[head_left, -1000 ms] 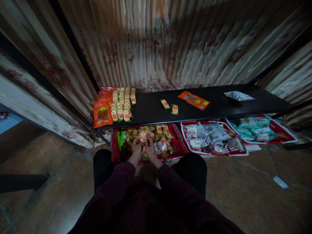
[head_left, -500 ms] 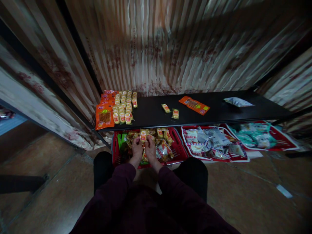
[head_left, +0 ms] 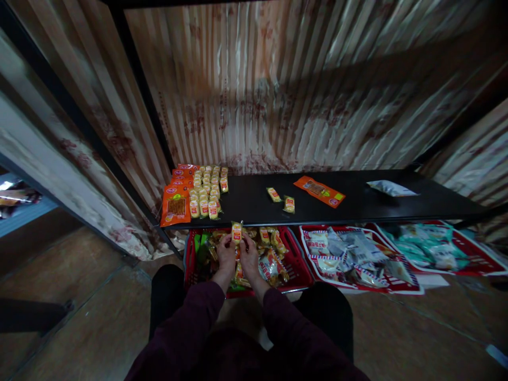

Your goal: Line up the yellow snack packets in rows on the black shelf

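- The person crouches in front of a low black shelf [head_left: 254, 206], dark maroon sleeves reaching forward.
- Left hand [head_left: 226, 254] and right hand [head_left: 250, 255] are side by side, and their fingertips pinch one small yellow packet [head_left: 237, 232] from both sides.
- That yellow packet is held upright just above the red basket [head_left: 297, 259], right at the shelf's front edge. It has a red patch on its face, but the print is too small to read.
- The red basket sits on the floor under the shelf, heaped with more yellow and red-printed snack packs.
- On the shelf's left end, similar yellow packets stand in neat rows [head_left: 207, 190], with a column of flat orange packs [head_left: 174, 205] beside them. Each orange pack bears an oval logo at its top, and the lettering is illegible.
- Mid-shelf lie two loose packets [head_left: 289, 204], near each other, then a single orange pack [head_left: 319, 191], and far right a silvery bag [head_left: 391, 188].
- To the right of the red basket, a red-edged tray [head_left: 309, 253] holds white and grey bags. Beyond it a further tray [head_left: 476, 262] holds green-and-white bags.
- I can read no brand name anywhere.
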A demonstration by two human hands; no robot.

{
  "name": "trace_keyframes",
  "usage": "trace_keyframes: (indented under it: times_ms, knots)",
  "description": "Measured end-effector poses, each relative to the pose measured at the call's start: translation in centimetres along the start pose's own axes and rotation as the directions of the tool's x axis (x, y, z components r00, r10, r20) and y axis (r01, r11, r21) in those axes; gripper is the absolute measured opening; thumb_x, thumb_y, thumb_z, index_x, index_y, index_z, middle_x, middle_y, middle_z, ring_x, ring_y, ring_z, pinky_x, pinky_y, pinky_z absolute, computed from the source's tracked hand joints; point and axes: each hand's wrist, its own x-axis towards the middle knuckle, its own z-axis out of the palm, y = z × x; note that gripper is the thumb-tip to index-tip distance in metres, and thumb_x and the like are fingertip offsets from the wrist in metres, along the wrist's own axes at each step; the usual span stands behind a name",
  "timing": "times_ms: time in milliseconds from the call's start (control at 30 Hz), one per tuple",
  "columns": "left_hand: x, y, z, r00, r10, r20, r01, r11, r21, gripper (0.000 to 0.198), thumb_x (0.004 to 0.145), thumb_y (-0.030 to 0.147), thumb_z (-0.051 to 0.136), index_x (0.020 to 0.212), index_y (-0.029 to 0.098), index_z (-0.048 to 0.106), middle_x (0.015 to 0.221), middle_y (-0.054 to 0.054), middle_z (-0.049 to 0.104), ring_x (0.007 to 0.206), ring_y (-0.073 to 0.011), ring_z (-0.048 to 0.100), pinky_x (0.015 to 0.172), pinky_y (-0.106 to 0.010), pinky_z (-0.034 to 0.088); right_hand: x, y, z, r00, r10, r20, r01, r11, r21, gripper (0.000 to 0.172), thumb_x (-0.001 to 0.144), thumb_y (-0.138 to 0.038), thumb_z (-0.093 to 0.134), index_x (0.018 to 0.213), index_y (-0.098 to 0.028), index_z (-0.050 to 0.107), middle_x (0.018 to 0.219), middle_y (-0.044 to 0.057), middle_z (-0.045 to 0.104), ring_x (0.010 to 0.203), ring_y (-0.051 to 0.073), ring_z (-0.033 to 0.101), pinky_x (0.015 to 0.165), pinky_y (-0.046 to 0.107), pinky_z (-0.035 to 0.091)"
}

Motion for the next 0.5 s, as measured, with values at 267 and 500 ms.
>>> trace_keyframes:
  times_ms: [267,500]
  knots:
    - [1.1,0.7,0.6,0.999,0.004,-0.033,-0.004,1.000,-0.006,0.020,0.065,0.003,0.059,0.076,0.017,0.068,0.080,-0.005,0.068,0.074,-0.0127,0.060,0.077,-0.024,0.046,1.2,-1.4,0.4,1.000,0.003,0.001,-0.003,1.000,0.025,0.040,0.081,-0.039,0.044,0.107,-0.017,0.064,0.108,0.011,0.066,0.100,0.023,0.059,0.095,0.040,0.042]
    - [1.9,1.0,0.8,0.999,0.041,-0.021,-0.038,0.990,0.135,0.021,0.070,0.011,0.053,0.083,0.014,0.069,0.085,-0.007,0.069,0.079,-0.0143,0.061,0.080,-0.028,0.048,2.2,-2.0,0.6,0.999,-0.009,0.038,0.008,1.000,0.020,0.039,0.082,-0.038,0.045,0.109,-0.017,0.063,0.106,0.011,0.067,0.094,0.021,0.060,0.090,0.037,0.044]
